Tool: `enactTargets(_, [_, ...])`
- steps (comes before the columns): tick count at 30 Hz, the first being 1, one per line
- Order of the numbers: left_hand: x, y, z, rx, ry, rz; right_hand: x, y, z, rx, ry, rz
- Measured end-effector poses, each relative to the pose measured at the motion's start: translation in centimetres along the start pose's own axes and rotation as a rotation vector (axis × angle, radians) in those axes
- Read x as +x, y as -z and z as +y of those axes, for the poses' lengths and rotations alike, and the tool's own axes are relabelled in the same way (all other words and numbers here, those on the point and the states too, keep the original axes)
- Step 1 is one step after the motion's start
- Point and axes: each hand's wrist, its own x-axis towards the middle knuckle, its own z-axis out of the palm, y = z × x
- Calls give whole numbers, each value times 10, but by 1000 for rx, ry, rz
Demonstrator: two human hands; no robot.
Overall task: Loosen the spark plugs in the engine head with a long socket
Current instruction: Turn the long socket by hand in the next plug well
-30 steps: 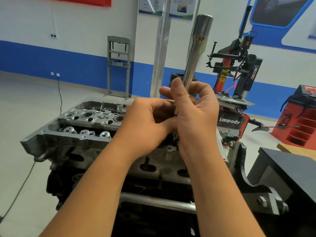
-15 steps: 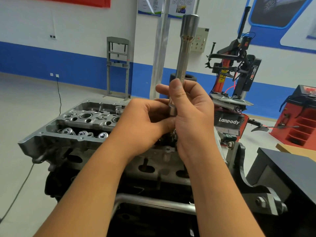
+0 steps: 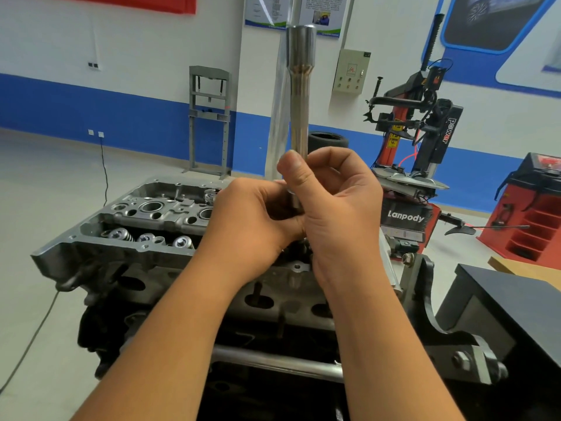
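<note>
Your right hand [image 3: 340, 214] and left hand [image 3: 258, 220] both grip the long socket [image 3: 299, 117] upright; still fitting it, so lower it below your grip into the engine head [image 3: 127, 238].

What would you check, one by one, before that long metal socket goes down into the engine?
1. Long socket firmly held: ok, the right hand has thumb and fingers wrapped round its lower shaft.
2. Socket upright: ok, it stands about vertical above the engine head.
3. Left hand steadying the lower end: ok, its fingers curl in at the base of the socket.
4. Handle or ratchet fitted to the socket's bottom end: cannot tell, both hands cover it.
5. Socket lined up over a spark plug hole: cannot tell, the hands hide the spot beneath.
6. Spark plug holes on the left free of tools: ok.
</note>
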Motion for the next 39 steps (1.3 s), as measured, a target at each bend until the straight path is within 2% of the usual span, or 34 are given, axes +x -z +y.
enactTargets(4, [0,3,1,-12,-10,-110,0,0,0,-1,16,51])
enactTargets(7, [0,5,2,-57,2,-203,1,0,-1,76,-46,84])
enactTargets(10, [0,2,3,-59,-1,-167,3,0,1,85,-95,63])
enactTargets(14, [0,-1,1,-37,-21,4,1,-4,-1,56,-131,-12])
enactTargets(17, [-1,-1,0,18,-18,68,0,-4,-3,33,-56,-12])
enactTargets(23, [0,-1,-2,-12,5,7,-1,-4,-3,15,-40,3])
enactTargets(28, [0,-3,0,75,-13,-73,0,-3,-3,-4,-10,119])
enactTargets(32, [0,-1,5,-62,1,-207,2,-4,-1,39,-56,105])
enactTargets(35, [-1,0,4,-113,-11,-181,3,-5,0,14,-59,43])
enactTargets(39, [-1,-5,1,-65,-50,-65,2,-4,-2,63,-77,32])
